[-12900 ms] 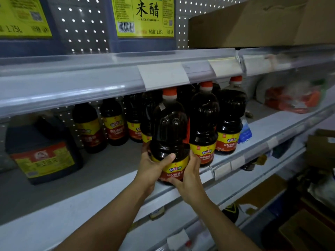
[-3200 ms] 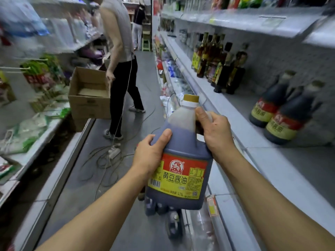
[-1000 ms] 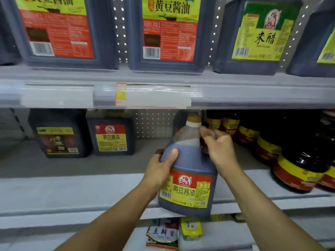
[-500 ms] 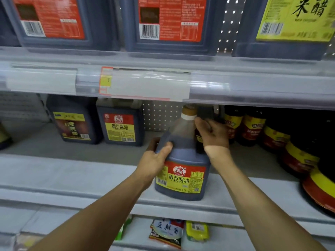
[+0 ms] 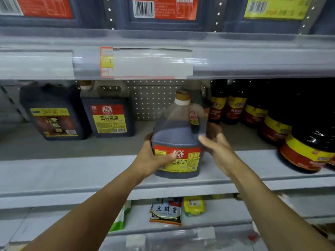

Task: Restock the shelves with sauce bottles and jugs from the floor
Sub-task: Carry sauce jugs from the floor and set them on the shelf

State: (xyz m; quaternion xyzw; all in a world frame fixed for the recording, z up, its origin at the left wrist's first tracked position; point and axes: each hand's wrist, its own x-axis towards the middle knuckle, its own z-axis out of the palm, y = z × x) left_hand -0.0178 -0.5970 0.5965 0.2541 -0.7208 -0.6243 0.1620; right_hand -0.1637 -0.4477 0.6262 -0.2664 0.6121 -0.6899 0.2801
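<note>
A soy sauce jug [image 5: 178, 134] with a tan cap and a red-and-yellow label stands upright near the front of the middle shelf [image 5: 72, 171]. My left hand [image 5: 151, 158] grips its lower left side, thumb across the label. Just right of the jug, my right hand [image 5: 215, 147] has its fingers spread beside the handle, not around it. Two similar jugs [image 5: 108, 116] stand at the back left of the same shelf. Several dark round sauce bottles [image 5: 275, 124] fill the shelf's right side.
The upper shelf [image 5: 235, 58] holds large jugs with red and yellow labels, and its front rail with price tags hangs low over the middle shelf. On the lower shelf [image 5: 226, 212] lie a sauce packet [image 5: 165, 212] and a yellow packet [image 5: 193, 205].
The jug has been set down farther onto the middle shelf. My right hand has come off the handle and its fingers have opened. My left hand still holds the jug's side.
</note>
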